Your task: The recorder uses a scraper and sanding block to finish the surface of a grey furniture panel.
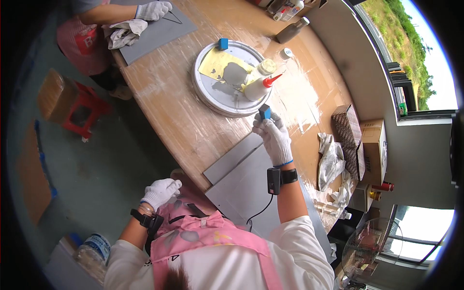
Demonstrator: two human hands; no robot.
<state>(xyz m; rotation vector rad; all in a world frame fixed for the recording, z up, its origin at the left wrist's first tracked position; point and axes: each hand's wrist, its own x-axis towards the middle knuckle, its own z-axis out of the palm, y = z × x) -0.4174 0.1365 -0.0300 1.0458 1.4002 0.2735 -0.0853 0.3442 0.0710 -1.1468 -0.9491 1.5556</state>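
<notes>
My right hand [274,137], in a white knit glove, is raised over the table and pinches a small blue block [265,112] with a dark top face. Just beyond it stands a round white lid or tub [197,84] carrying a yellow sheet [211,64] smeared with grey paste [235,74]. On it are a white squeeze bottle [256,90] with a red nozzle, a small jar [267,66] and another blue block [223,44]. Flat grey panels [241,191] lie before me. My left hand [162,192], also gloved, is curled closed beside the table edge, touching nothing I can see.
Across the table another person's gloved hand [153,10] rests on a grey panel [169,36] beside a white rag [126,34]. A grey bottle [292,30] stands at the back. Rags [331,162] and boxes [373,150] line the right side. A red stool [87,113] stands left.
</notes>
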